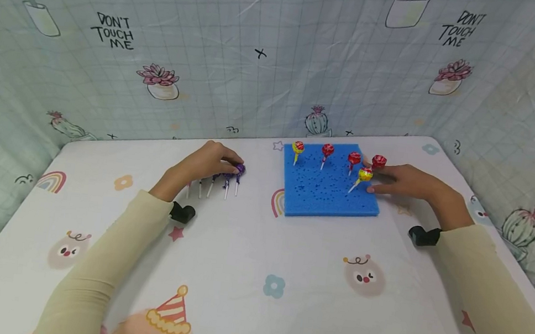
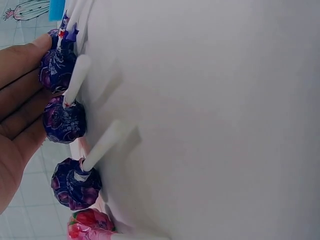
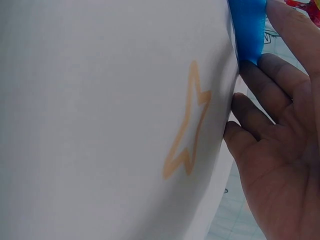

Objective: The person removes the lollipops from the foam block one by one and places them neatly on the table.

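Purple lollipop (image 1: 241, 170) is pinched by the left hand (image 1: 209, 161), the right hand (image 1: 405, 181) spread against blue foam (image 1: 315, 201).

Tabletop (image 1: 232, 252) white, cartoon-printed. Blue board (image 1: 315, 201) lies flat, right of centre, toward far edge; to its left, purple-wrapped lollipops (image 2: 75, 190) lie in a row with a pink-wrapped lollipop (image 2: 90, 225).

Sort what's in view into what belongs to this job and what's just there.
Seems part of the job:
- blue board, right hand at its edge
- red lollipops
- yellow lollipops
- purple lollipops by the left hand
- pink lollipop

Just there:
- printed tablecloth
- patterned backdrop
- black wrist devices
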The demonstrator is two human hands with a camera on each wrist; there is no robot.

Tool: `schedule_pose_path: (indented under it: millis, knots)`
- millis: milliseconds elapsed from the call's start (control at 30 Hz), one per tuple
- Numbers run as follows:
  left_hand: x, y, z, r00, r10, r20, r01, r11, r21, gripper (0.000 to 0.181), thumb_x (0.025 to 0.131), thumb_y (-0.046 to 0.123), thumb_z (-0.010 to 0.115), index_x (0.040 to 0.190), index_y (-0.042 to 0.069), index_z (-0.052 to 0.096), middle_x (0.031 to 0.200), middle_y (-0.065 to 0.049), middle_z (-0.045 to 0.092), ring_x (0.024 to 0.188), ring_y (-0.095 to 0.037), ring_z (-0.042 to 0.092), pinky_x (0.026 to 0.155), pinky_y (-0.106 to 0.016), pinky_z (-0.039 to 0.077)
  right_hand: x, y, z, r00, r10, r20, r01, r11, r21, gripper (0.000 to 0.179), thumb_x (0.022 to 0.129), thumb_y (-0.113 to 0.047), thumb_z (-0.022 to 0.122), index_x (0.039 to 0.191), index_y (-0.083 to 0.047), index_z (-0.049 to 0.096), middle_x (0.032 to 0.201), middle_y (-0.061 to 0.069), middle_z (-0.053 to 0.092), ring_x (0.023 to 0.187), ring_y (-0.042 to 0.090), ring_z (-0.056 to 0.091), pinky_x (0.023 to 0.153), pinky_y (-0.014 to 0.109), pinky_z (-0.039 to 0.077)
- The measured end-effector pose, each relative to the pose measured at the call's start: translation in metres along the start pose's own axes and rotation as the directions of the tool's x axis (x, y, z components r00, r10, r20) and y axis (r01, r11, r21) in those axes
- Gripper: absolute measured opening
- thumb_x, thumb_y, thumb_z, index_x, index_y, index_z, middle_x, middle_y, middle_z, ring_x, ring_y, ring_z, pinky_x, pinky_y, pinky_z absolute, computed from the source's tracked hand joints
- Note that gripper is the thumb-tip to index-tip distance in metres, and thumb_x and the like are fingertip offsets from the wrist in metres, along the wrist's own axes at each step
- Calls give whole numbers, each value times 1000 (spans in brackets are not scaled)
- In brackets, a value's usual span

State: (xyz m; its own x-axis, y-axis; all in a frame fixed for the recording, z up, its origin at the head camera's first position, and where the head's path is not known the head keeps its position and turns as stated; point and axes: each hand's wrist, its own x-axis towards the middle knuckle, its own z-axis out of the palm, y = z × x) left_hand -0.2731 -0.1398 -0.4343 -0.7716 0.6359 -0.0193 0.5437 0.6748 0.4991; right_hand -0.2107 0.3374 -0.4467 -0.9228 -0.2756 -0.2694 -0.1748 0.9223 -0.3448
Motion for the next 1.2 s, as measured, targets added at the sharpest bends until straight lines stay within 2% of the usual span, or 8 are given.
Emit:
schedule_pose_path:
  millis: [200,400,500,667,900,1033,1200]
  knots:
    - [0,2,-2,1000,-1,14,1,1000,-6,30,97,15,71,124,3,73,125,-13,71,122,-29,64,103,-45,51,0,0,0,1000,2,4,-2,1000,-4,86,92,-53,69,149,7,43,151,33,42,142,54,33,111,68,32]
    - [2,8,-8,1000,-21,-4,21,999,-35,34,98,17,70,129,1,69,129,-14,69,126,-31,61,106,-48,49,0,-1,-1,1000,1,8,-1,1000,-9,87,92,-53,69,149,7,43,150,33,43,141,54,33,111,69,32]
    - [6,14,-10,1000,3,-19,-3,999,-42,35,99,18,69,130,0,68,130,-14,68,127,-31,60,107,-49,48,0,-1,-1,1000,0,6,0,1000,-15,87,92,-53,69,149,7,43,150,32,43,141,54,34,110,69,34]
    - [17,29,-10,998,54,-35,-56,998,-33,36,100,21,68,131,3,68,131,-13,68,127,-28,61,107,-48,48,0,-1,-2,1000,14,7,-14,1000,-8,88,92,-54,69,150,7,42,151,32,43,141,54,33,111,68,33]
    - [35,49,-4,990,124,-75,-129,989,-77,34,99,20,69,129,6,70,130,-12,69,125,-25,63,107,-47,49,-1,-3,-2,1000,20,7,-20,1000,4,87,92,-53,69,150,7,42,151,33,42,142,54,32,111,69,32]
    - [46,59,0,985,129,-118,-142,984,-108,33,99,22,69,129,8,70,130,-10,69,124,-23,63,107,-44,49,-3,-4,-2,1000,18,8,-18,1000,7,87,93,-52,69,150,7,42,151,33,42,142,54,32,111,69,32]
    - [61,70,5,978,143,-151,-167,972,-163,33,100,17,68,131,5,68,130,-12,68,123,-24,64,105,-39,51,-3,-4,-3,1000,13,8,-13,1000,10,86,92,-51,69,149,7,42,151,33,42,142,54,32,111,69,32]
